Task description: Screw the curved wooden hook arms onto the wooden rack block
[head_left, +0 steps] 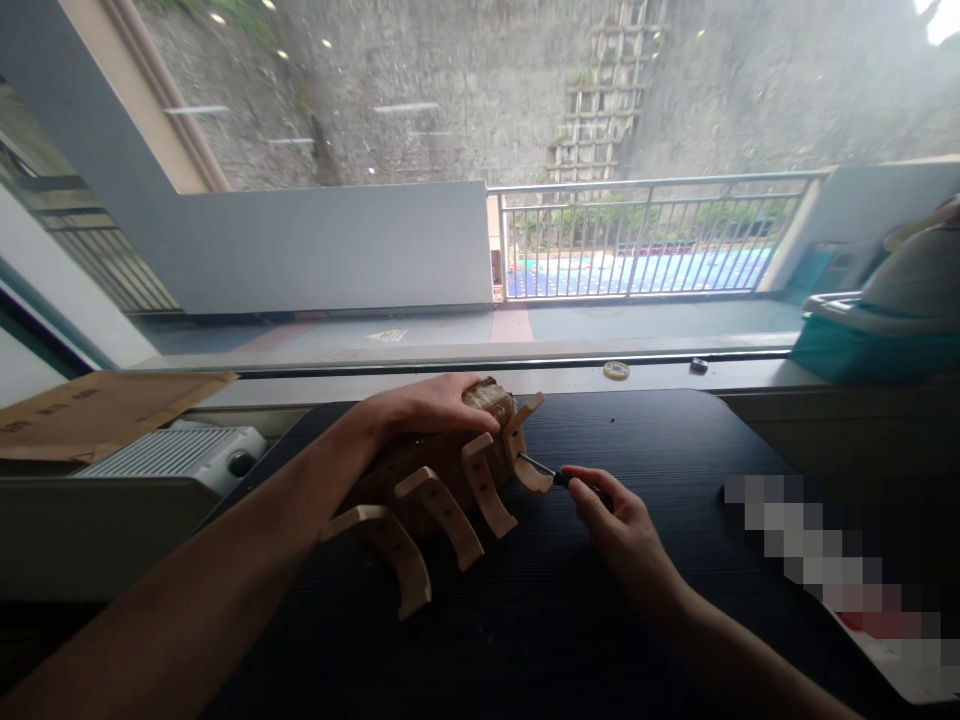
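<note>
A wooden coat rack (491,402) with a rough, bark-like edge lies tilted on the black table. Several pale curved wooden hooks (444,508) with dark screw holes stick out along its front. My left hand (427,405) grips the rack near its far right end, thumb on top; the other fingers are mostly hidden behind it. In my right hand (615,510) is a screwdriver (538,465) with a dark handle. Its shaft points left, and the tip meets the rightmost hook (514,440) near a hole. Whether a screw sits there is too small to tell.
The black table (645,440) stands against a window sill, which bears a roll of tape (616,370) and a small dark object (698,366). Cardboard (112,405) rests over a white radiator (176,452) at left. A teal bin (855,340) stands right, above a blurred-out area.
</note>
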Tool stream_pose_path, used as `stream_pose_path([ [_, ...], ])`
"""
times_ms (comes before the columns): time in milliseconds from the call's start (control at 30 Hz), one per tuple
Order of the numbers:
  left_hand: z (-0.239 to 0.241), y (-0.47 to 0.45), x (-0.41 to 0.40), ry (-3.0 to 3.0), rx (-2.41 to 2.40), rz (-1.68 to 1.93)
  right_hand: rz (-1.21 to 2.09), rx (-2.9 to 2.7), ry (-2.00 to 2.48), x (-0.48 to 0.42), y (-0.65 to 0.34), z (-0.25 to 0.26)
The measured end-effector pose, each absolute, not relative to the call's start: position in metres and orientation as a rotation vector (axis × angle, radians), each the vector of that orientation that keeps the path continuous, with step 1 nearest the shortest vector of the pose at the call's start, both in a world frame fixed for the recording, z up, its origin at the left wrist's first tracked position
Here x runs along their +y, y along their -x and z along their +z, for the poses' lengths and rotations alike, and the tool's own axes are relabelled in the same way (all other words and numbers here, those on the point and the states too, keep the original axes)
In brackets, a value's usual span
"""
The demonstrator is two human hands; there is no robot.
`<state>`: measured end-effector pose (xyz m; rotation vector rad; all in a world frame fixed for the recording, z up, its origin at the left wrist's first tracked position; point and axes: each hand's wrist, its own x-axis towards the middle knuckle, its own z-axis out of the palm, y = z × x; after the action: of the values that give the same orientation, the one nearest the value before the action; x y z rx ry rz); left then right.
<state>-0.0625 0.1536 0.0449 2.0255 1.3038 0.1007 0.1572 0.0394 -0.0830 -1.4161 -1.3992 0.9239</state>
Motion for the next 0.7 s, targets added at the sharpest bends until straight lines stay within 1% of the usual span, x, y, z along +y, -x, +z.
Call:
stream_pose_path([
  [67, 0.045, 0.062, 0.153, -2.024, 1.307, 0.100, 0.828, -1.542, 1.424, 0.041, -0.162, -0.079],
  [100, 0.045, 0.062, 0.153, -2.028, 1.306, 0.104, 0.727, -1.661, 1.413, 0.041, -0.165, -0.075],
  [267, 0.045, 0.062, 0.153, -2.040, 1.307, 0.112, -0.187, -2.279, 1.160, 0.046, -0.173, -0.058],
  [333, 0.044, 0.063, 0.154, -2.041, 1.296, 0.102, -0.321, -2.341, 1.085, 0.047, -0.173, -0.059],
  [367, 0.044, 0.063, 0.155, -2.042, 1.291, 0.099, -0.295, -2.327, 1.074, 0.048, -0.172, -0.061],
  [433, 0.043, 0.064, 0.156, -2.046, 1.285, 0.090, -0.103, -2.202, 1.107, 0.048, -0.169, -0.068],
  [567, 0.043, 0.064, 0.156, -2.036, 1.276, 0.086, 0.539, -1.724, 1.302, 0.042, -0.159, -0.079],
  [633, 0.043, 0.064, 0.155, -2.035, 1.283, 0.092, 0.791, -1.534, 1.362, 0.040, -0.155, -0.081],
  [700, 0.043, 0.064, 0.155, -2.034, 1.300, 0.099, 0.891, -1.474, 1.384, 0.039, -0.155, -0.080],
])
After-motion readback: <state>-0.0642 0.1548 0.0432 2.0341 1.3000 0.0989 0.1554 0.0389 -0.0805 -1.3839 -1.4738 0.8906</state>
